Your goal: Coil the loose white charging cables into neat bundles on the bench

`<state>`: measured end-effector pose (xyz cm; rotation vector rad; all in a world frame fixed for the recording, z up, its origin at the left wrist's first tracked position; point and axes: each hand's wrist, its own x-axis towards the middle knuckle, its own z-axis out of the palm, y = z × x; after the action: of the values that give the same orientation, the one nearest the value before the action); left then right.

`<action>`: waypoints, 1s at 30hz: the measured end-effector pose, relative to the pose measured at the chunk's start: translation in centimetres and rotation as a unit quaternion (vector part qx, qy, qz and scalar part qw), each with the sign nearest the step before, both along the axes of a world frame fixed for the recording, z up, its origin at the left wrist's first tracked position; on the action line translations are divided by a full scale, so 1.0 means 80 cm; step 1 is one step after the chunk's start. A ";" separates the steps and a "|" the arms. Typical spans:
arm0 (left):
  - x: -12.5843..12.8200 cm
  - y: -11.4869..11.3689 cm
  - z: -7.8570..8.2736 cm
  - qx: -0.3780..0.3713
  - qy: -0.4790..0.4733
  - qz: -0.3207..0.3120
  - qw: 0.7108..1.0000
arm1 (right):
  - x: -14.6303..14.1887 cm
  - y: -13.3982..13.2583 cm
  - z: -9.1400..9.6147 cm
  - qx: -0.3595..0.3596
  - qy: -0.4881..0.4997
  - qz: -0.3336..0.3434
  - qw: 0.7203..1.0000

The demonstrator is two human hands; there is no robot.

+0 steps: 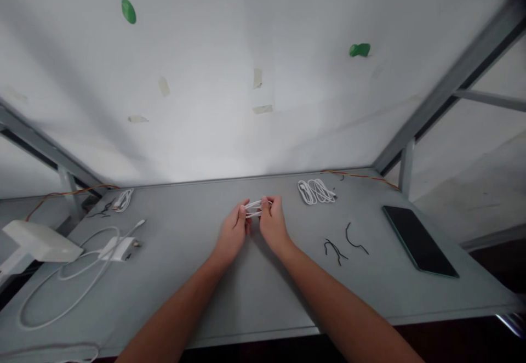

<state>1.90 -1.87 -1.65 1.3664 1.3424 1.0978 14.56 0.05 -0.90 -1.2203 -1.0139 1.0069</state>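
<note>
A small coil of white cable (253, 208) is held between both hands above the middle of the grey table. My left hand (233, 228) pinches its left end between thumb and fingers. On the other end, my right hand (272, 221) is closed with its thumb on top. The fingers hide both ends of the coil. To the right lie coiled white cables (316, 191), side by side near the back edge. Short black twist ties (336, 250) rest on the table right of my right hand, with another black tie (354, 240) beside them.
A dark phone or tablet (419, 240) lies at the right. On the left are a white charger (119, 249) with a loose looping cable, a white box-like object (43, 240), a small cable bundle (123, 200) and black ties (106, 209). A white wall (213, 143) rises behind the table.
</note>
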 end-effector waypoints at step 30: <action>-0.038 0.016 0.004 -0.045 0.010 0.089 0.995 | 0.258 -0.114 0.006 -0.215 -0.516 0.003 0.829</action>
<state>-1.16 -0.57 -1.31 1.2133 1.5344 1.1288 35.19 -9.07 -0.45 -2.2510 -1.6508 0.5272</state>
